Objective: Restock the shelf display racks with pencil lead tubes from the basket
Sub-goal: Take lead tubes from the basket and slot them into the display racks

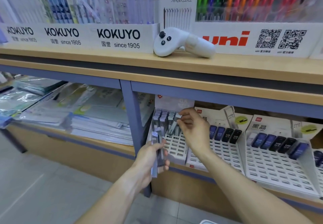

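L hand point(151, 157) grips slim clear lead tubes point(158, 151); R hand point(193, 129) pinches grey-capped tube point(174, 125) at white slotted rack point(175, 147).

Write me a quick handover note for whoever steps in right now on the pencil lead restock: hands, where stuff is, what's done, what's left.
Left hand: grips a small bunch of lead tubes, held upright just in front of the leftmost rack.
Right hand: pinches one tube at that rack's back rows, placing it.
Done: the rack's back rows hold grey tubes; the two racks to the right each hold one row of dark tubes.
Left: many empty front slots in all three racks. The basket is barely visible at the bottom edge.
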The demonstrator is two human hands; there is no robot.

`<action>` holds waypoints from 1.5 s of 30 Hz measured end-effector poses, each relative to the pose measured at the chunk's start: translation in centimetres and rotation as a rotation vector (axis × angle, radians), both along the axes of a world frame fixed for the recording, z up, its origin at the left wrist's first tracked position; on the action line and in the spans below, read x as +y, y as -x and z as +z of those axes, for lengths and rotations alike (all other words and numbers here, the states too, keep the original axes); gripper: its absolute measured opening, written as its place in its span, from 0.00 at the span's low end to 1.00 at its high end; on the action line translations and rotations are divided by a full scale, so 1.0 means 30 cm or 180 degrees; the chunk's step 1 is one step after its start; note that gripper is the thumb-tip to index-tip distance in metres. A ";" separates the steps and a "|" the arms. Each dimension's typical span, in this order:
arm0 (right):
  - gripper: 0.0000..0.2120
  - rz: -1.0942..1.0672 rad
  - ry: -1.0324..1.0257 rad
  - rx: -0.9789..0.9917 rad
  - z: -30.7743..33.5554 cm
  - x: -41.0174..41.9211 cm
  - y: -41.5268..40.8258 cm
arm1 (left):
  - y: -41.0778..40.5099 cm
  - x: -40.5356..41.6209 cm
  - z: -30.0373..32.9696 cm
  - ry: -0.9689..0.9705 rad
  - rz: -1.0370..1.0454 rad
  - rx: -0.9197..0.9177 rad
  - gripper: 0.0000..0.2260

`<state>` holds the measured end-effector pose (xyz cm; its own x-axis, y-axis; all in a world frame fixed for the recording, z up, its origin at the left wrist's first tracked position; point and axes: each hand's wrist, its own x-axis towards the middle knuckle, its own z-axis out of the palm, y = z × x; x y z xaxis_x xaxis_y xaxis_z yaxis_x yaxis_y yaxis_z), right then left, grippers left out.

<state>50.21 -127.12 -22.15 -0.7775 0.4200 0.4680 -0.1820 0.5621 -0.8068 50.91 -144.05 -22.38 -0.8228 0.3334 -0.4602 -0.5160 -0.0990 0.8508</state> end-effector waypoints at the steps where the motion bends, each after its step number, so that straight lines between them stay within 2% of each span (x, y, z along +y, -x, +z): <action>1: 0.14 0.0049 -0.0059 -0.0005 0.003 -0.001 0.002 | 0.002 -0.004 -0.001 0.0027 -0.0005 0.0040 0.09; 8: 0.11 0.0181 -0.0292 0.0054 -0.010 -0.012 0.010 | 0.014 -0.002 -0.010 0.0124 0.0095 0.0117 0.11; 13: 0.12 0.0032 -0.0287 0.0063 -0.005 -0.008 0.032 | 0.030 0.004 -0.028 0.0283 0.0108 0.0202 0.11; 17: 0.13 0.0142 -0.0285 0.0016 -0.001 -0.011 0.033 | 0.044 0.006 -0.050 0.0485 0.0124 0.0258 0.07; 21: 0.12 0.0236 -0.0302 0.0042 -0.009 0.002 0.019 | 0.053 0.007 -0.067 0.0462 0.0226 0.0293 0.06; 25: 0.11 0.0286 -0.0277 0.0079 -0.009 0.013 0.012 | 0.047 0.016 -0.060 0.0398 0.0437 0.0364 0.09; 31: 0.12 0.0300 -0.0547 -0.0061 -0.037 0.008 0.027 | 0.029 0.023 -0.038 0.0429 0.0447 0.0403 0.14; 36: 0.17 0.0181 -0.1162 -0.0200 -0.048 0.011 0.038 | 0.013 0.029 -0.005 0.0231 0.0415 0.0363 0.08; 40: 0.19 0.0193 -0.1430 -0.0444 -0.044 0.010 0.027 | 0.004 0.033 0.006 0.0113 0.0449 0.0305 0.07; 42: 0.19 0.0180 -0.1256 -0.0422 -0.041 0.008 0.014 | 0.000 0.034 0.014 0.0128 0.0457 0.0313 0.08; 45: 0.17 0.0257 -0.0029 -0.0481 -0.023 -0.006 -0.019 | -0.005 0.030 0.027 0.0176 0.0381 0.0353 0.08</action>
